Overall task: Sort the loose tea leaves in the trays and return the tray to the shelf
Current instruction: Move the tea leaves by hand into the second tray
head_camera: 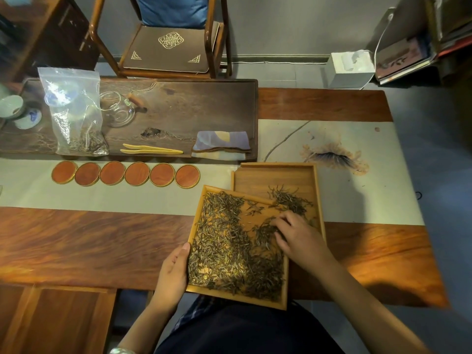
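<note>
A wooden tray (196, 290) full of loose tea leaves (229, 251) rests tilted at the table's near edge, its far corner overlapping a second wooden tray (275, 175). That far tray holds a small pile of darker leaves (288, 199). My left hand (173, 272) grips the near tray's left rim, thumb on the edge. My right hand (296, 238) lies over the near tray's right side, fingers curled down into the leaves; I cannot tell whether any leaves are pinched.
Several round wooden coasters (125, 174) line the pale table runner (102, 195). Behind them a dark tea board (204, 108) carries a plastic bag of tea (76, 118), bamboo tongs (150, 148), a folded cloth (221, 145) and a glass pitcher (117, 111). A chair (166, 47) stands beyond.
</note>
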Motion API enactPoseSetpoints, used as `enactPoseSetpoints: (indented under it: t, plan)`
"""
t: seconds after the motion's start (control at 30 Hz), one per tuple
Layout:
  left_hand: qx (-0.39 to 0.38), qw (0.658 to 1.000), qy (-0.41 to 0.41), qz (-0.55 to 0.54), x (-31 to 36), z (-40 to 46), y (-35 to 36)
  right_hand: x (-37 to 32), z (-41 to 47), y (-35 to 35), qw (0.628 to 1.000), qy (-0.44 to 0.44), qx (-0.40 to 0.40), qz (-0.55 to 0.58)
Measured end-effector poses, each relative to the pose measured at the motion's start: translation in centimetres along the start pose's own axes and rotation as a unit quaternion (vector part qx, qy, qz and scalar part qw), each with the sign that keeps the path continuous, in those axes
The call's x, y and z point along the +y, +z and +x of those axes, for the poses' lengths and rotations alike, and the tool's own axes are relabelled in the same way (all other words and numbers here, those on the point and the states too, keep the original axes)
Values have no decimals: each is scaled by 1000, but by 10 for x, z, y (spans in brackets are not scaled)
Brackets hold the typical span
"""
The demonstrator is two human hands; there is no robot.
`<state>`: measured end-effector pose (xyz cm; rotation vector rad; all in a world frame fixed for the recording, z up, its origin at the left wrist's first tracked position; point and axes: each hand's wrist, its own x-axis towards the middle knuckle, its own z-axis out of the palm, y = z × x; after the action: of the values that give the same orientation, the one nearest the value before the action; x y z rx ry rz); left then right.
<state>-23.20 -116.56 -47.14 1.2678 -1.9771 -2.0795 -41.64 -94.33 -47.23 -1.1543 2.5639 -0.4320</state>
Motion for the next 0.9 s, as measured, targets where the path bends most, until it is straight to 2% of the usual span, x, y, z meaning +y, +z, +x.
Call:
enactPoseSetpoints:
  t: [0.47, 0.6, 0.8, 0.9]
  plan:
    - [-1, 1000, 8, -3, 2, -3, -2, 29, 27, -11, 992, 98, 58, 60]
    - [0, 1000, 1, -11, 1, -4, -2, 14, 18, -11, 994, 60, 71, 53]
    - [5, 1000, -3, -16, 5, -5, 1, -15, 5, -1, 999, -21, -34, 3]
    - [9, 1000, 0, -16, 6, -4, 3, -20, 2, 6, 999, -34, -32, -5]
